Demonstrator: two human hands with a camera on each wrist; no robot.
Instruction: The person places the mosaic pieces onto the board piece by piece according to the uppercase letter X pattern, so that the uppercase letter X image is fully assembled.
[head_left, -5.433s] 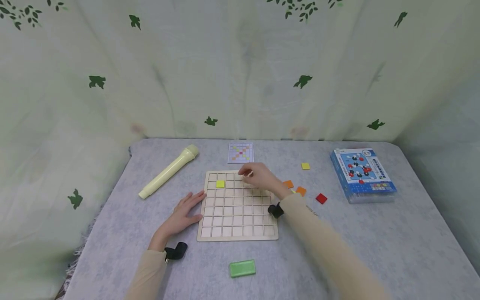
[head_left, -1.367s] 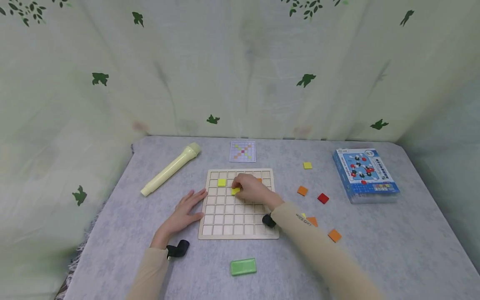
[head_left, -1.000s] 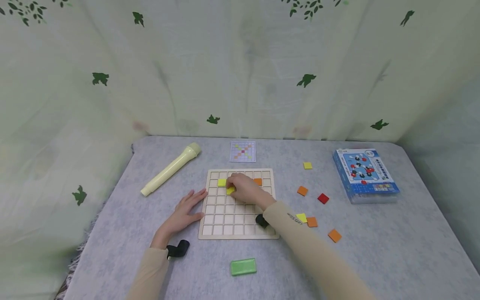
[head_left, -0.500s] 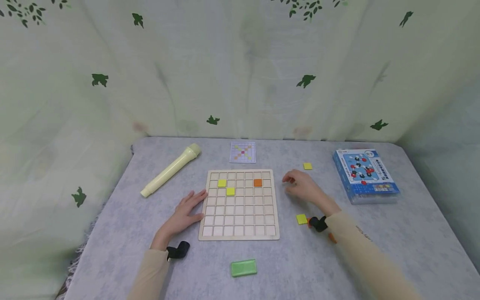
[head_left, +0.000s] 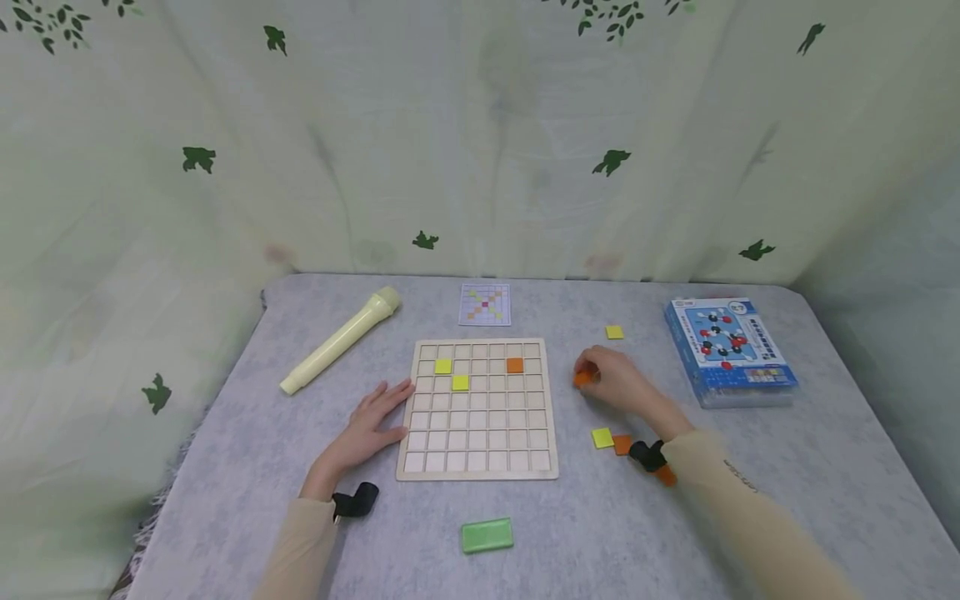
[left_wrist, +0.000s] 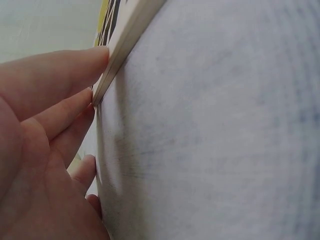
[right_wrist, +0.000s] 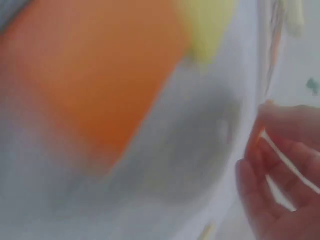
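Note:
My left hand (head_left: 369,427) lies with fingers spread along the left edge of the wooden grid board (head_left: 480,418). In the left wrist view its fingertips touch the board's side (left_wrist: 118,60). To the right of the board, my right hand (head_left: 621,385) pinches an orange square tile (head_left: 582,379) between thumb and fingers; the right wrist view shows that tile (right_wrist: 254,137) edge-on. Two yellow tiles, one of them the upper yellow tile (head_left: 443,367), and an orange tile (head_left: 514,365) sit in cells of the board.
Behind the board lies a pattern card (head_left: 484,305). Loose tiles include a yellow tile (head_left: 602,438), an orange tile (head_left: 622,445) and a far yellow tile (head_left: 614,332). Around stand a pale yellow tube (head_left: 341,342), a blue box (head_left: 731,354) and a green block (head_left: 487,536).
My right hand set a yellow tile diagonally below the first, left the board and moved right, and now pinches an orange tile. Earlier an orange tile appeared on the board. My left hand stayed put.

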